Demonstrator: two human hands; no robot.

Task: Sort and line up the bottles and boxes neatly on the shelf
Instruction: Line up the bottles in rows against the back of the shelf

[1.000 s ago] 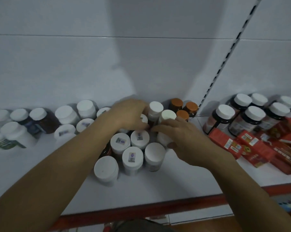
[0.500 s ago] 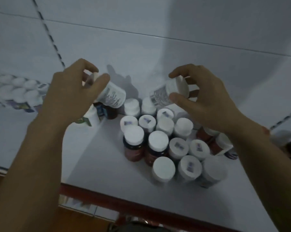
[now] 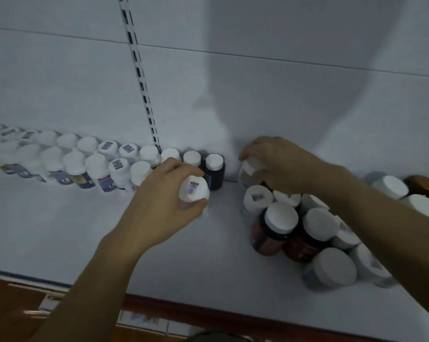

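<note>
Your left hand (image 3: 164, 206) curls round a white-capped bottle (image 3: 194, 191) at the row (image 3: 97, 164)'s right end; your right hand (image 3: 280, 164) grips a second bottle (image 3: 248, 172) by the far wall. Rush the set-down and you may topple the dark bottle (image 3: 214, 174) alongside

Dim bluish light, broad soft shadow across the back wall (image 3: 270, 82), motion blur, wide-angle bending at edges.

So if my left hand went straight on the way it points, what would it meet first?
Probably the dark white-capped bottle just past the stickered bottle your left hand holds, though depth is unclear.
</note>
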